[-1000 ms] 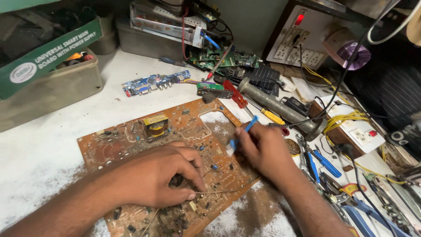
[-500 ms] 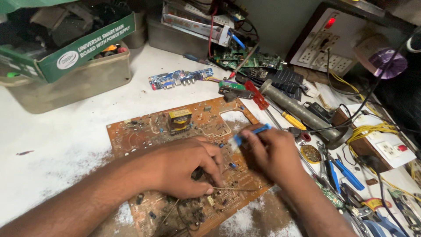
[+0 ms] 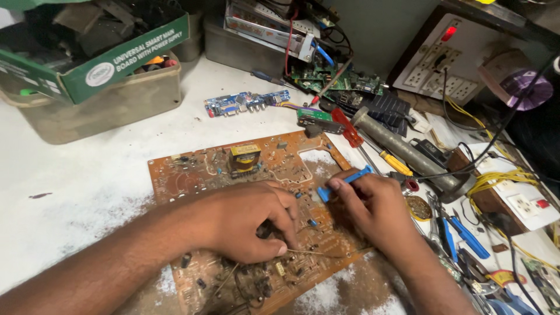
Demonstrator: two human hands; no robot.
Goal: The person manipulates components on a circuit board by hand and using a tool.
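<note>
At a crowded repair counter, I work over a bare orange circuit board lying flat at its middle. My left hand rests on the board with thumb and fingers pinched together on a thin strand of solder wire, which runs rightward across the board's near half. My right hand is closed around a blue-handled soldering tool, whose tip is hidden beneath my fingers close to the wire's end. As far as can be judged, the work is in mid-course: the wire and tool meet at one spot, and many small parts on the board's near end appear untouched. A yellow transformer stands on the far end, well apart from both hands. Open room lies to the left, where the white counter is mostly bare up to a tan bin. The right edge is tight, hemmed by screwdrivers, blue-handled pliers and tangled yellow wires.
</note>
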